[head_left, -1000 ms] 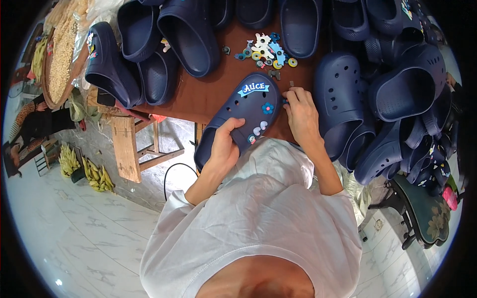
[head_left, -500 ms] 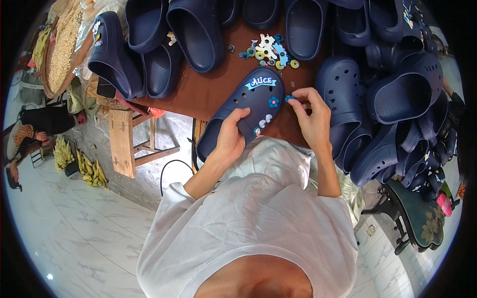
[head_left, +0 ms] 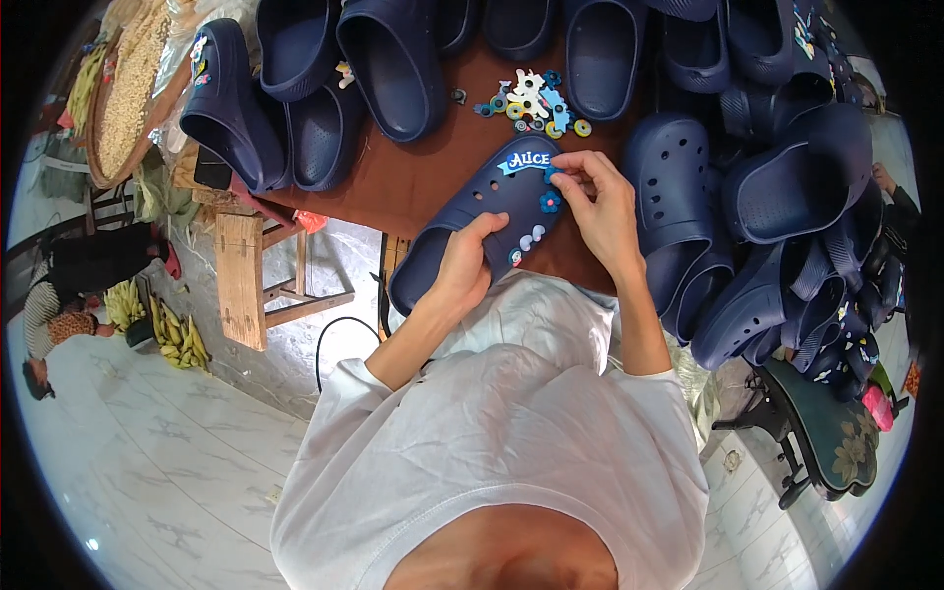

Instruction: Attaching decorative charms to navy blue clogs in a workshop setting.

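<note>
Clock directions are taken from the held clog, with 12 o'clock at the top of the view. The navy clog (head_left: 454,218) lies over the near edge of the brown tabletop (head_left: 393,167), its toe pointing between 1 and 2 o'clock. The left hand (head_left: 466,262) grips it, thumb across the upper; the other fingers are hidden beneath. The right hand (head_left: 597,202), at 3 o'clock, pinches a small blue charm (head_left: 552,176) against the toe's right edge; whether it is seated in a hole cannot be told. Just beside it sit a lettered banner charm (head_left: 526,162) and a blue flower charm (head_left: 550,202); pale heart-shaped charms (head_left: 532,237) lie farther down the same edge. A loose charm pile (head_left: 530,96) rests at 1 o'clock. A second navy clog (head_left: 669,182) stands farther out at 3 o'clock. A wooden stool (head_left: 241,280) stands between 8 and 9 o'clock.
</note>
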`<control>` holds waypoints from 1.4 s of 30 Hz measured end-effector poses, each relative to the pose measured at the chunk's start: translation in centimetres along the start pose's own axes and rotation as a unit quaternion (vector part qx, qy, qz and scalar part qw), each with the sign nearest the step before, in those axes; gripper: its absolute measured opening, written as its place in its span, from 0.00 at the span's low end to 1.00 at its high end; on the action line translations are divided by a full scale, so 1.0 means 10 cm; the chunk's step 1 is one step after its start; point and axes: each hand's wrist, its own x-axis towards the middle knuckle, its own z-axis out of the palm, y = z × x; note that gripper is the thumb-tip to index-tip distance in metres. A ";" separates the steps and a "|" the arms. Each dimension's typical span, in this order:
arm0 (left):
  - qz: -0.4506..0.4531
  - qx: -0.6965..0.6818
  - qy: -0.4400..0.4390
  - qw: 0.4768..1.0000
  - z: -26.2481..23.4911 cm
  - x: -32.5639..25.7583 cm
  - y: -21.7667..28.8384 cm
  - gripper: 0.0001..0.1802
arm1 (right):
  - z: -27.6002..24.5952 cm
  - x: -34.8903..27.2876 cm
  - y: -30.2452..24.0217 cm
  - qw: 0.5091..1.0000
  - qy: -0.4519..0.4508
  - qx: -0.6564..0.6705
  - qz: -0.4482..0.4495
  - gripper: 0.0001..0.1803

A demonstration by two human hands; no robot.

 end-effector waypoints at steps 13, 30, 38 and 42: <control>0.008 -0.004 0.005 1.000 0.03 0.02 -0.06 0.19 | -0.07 0.00 -0.06 0.997 -0.027 -0.064 -0.024 0.10; 0.022 -0.008 -0.019 1.000 -0.05 0.07 -0.11 0.24 | -0.11 0.02 -0.03 0.998 -0.032 -0.029 -0.035 0.10; 0.010 -0.123 -0.025 0.992 -0.03 0.03 -0.02 0.27 | -0.11 0.01 -0.15 0.992 -0.072 0.101 0.026 0.09; 0.010 -0.095 -0.011 0.995 -0.06 0.02 -0.07 0.26 | 0.09 0.03 -0.26 0.990 -0.108 0.093 0.002 0.09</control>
